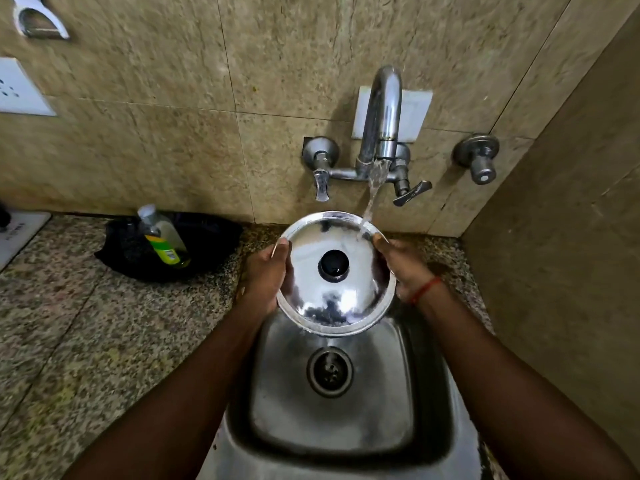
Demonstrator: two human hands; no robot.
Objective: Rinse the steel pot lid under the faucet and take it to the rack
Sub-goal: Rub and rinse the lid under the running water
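Observation:
A round steel pot lid with a black knob is held tilted over the steel sink. My left hand grips its left rim, thumb on top. My right hand grips its right rim; a red thread sits on that wrist. Water runs from the chrome faucet and lands on the lid's upper right edge, right by my right hand's fingers. No rack is in view.
A dish soap bottle leans on a black bag on the granite counter at left. Tap levers and a separate wall valve stick out of the tiled wall. A side wall stands close on the right.

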